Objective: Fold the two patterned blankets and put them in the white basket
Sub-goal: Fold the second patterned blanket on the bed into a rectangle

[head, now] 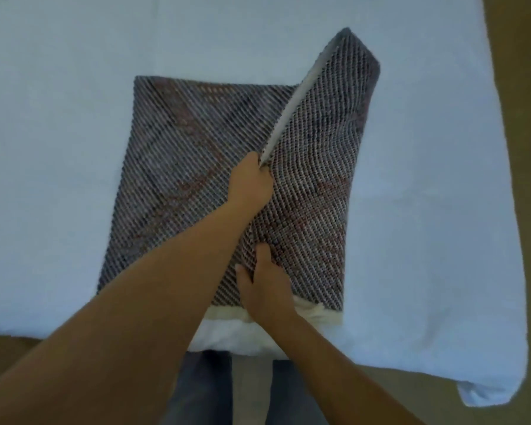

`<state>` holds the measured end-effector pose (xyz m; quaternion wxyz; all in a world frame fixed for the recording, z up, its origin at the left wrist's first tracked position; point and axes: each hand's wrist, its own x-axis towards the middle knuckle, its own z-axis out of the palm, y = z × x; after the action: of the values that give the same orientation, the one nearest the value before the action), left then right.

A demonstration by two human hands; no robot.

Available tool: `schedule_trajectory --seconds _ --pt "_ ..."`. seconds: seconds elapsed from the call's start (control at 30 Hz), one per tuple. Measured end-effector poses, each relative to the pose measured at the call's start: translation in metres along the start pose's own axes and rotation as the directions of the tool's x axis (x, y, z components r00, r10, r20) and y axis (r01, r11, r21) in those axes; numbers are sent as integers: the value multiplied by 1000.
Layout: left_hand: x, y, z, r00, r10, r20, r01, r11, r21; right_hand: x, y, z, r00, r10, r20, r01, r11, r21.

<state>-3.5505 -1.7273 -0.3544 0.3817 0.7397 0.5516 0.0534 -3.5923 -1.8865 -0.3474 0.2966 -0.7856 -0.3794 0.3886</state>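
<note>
The right hand (pixel 265 289) lies flat, fingers spread, pressing the near edge of the dark woven patterned blanket (pixel 178 167) by its cream fringe (pixel 319 314); beyond, the left hand (pixel 253 179) pinches the pale hem of the lifted right flap; the blanket rests on the white sheet-covered bed (pixel 59 118).

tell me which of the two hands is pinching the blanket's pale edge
The left hand, reaching farther, grips the patterned woven blanket by its pale edge; the right hand lies flat.

Left hand (pixel 253 182) pinched closed, arm outstretched — right hand (pixel 269 286) pressing flat.
</note>
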Motion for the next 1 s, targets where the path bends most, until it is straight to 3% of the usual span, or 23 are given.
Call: schedule_trajectory --seconds 0.2,0.4,0.53,0.7,0.87,1.0 --pt "11 -124 -104 987 -65 -148 61 998 -34 13 -75 115 996 29 82 -29 1000 3" --pt "19 -241 -152 990 -114 -85 105 990 -96 27 -113 219 971 91 222 -76 994 -72" --pt "18 -258 -148 986 -137 -99 120 980 -157 35 -112 236 959 180 217 -154 980 -129" --pt "11 -269 -147 960 -243 -139 190 930 -315 33 -113 238 944 154 290 -119 984 -134" --pt "14 -274 -147 968 -242 64 250 938 -241 34 -109 243 938 184 293 -154 980 -124" --pt "8 -278 -152 964 -219 150 254 924 -286 38 -106 242 939 185 289 -166 982 -89"
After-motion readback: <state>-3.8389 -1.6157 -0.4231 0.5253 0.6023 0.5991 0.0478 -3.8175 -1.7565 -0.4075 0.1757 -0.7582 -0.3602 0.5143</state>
